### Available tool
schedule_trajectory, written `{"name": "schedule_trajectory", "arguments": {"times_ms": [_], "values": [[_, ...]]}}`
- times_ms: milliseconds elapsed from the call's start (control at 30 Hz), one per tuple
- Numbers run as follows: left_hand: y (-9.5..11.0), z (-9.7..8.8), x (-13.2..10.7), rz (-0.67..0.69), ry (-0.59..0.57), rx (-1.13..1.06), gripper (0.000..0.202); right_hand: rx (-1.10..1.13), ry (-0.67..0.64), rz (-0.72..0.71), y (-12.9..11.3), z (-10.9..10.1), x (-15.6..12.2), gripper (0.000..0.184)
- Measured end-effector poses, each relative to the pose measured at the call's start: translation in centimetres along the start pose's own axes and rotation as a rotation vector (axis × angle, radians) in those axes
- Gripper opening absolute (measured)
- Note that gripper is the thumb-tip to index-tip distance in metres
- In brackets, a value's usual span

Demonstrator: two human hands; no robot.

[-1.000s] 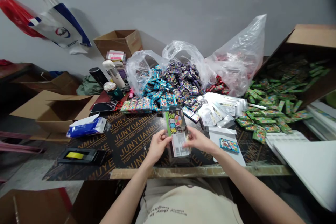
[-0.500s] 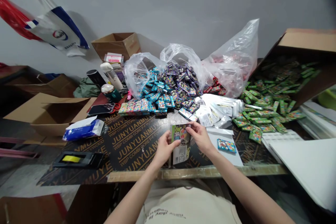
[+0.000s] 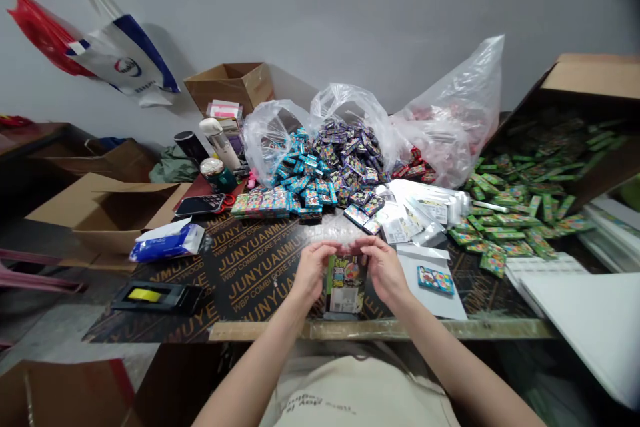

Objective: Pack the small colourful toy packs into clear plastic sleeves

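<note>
Near the front edge of the dark printed tabletop (image 3: 250,267), both hands hold one clear packet with colourful small boxes inside (image 3: 345,283). My left hand (image 3: 311,271) pinches the packet's upper left corner with closed fingers. My right hand (image 3: 385,268) pinches the upper right corner. The packet stands upright between them, its white label low down. Just right of my right hand lies a single blue small box (image 3: 436,279) on a white sheet.
Behind lie heaps of blue and purple small boxes (image 3: 330,170) spilling from clear bags, a stack of empty clear packets (image 3: 415,210), and green boxes (image 3: 520,207) tumbling from a tipped carton. At left are an open cardboard box (image 3: 110,210), a tissue pack (image 3: 167,242) and a tape dispenser (image 3: 153,295).
The packet has come down and toward me, from flat over the table to upright near the front edge. Both hands have shifted to grip its top corners.
</note>
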State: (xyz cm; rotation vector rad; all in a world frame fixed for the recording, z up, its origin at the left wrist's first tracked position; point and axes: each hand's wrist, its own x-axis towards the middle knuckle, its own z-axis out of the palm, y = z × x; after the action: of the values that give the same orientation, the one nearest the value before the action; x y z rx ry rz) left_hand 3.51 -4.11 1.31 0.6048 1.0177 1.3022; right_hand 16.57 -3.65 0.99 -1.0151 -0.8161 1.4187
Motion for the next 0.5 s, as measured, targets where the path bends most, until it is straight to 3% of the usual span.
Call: {"name": "schedule_trajectory", "arguments": {"times_ms": [67, 133, 267, 367, 500], "values": [[1.4, -0.4, -0.3, 0.073, -0.056, 0.134, 0.012, -0.077, -0.059, -0.043, -0.4, -0.6, -0.1, 0.014], [2.6, -0.7, -1.1, 0.233, -0.137, 0.365, 0.016, -0.205, -0.120, -0.166, -0.8, -1.2, -0.3, 0.015], [3.8, -0.9, -2.5, 0.481, -0.262, 0.738, 0.010, -0.486, -0.300, -0.358, -1.5, -2.1, -1.1, 0.016], [3.7, -1.2, -2.3, 0.478, -0.227, 0.771, 0.010, -0.581, -0.296, -0.372, -1.9, -2.2, -1.5, 0.019], [3.7, -1.4, -1.4, 0.355, -0.238, 0.714, 0.016, -0.638, -0.271, -0.346, -2.5, -1.7, -1.2, 0.015]]}}
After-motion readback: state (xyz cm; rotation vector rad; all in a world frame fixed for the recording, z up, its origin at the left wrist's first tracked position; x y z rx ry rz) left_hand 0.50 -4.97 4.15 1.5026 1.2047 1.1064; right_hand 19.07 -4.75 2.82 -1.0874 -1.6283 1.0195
